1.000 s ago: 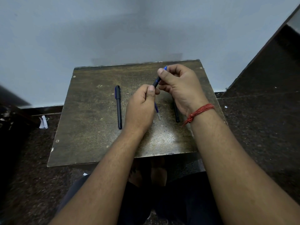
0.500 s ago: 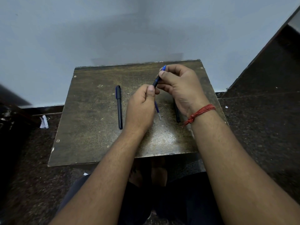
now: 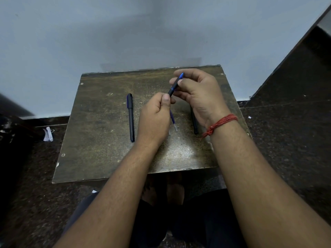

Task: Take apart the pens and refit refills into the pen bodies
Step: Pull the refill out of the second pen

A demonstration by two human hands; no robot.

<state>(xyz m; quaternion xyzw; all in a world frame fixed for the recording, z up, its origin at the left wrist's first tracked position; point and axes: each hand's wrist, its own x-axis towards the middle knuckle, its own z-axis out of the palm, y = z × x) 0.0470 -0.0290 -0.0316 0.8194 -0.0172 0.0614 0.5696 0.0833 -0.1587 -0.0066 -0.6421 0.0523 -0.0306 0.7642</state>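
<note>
- Left hand [image 3: 155, 116]: fingers curled round lower end of pen [image 3: 173, 87].
- Right hand [image 3: 198, 94]: fingertips pinch its blue tip.
- Capped pen [image 3: 131, 117]: flat on table [image 3: 100, 140].

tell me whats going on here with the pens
A person seated at a small wooden table is working on a dark pen with a blue tip, held up over the table between both hands. The left hand grips its lower end and the right hand pinches it near the tip. On the table lie a capped pen to the left, a loose refill under the hands, and another dark pen part partly hidden by the right wrist.
</note>
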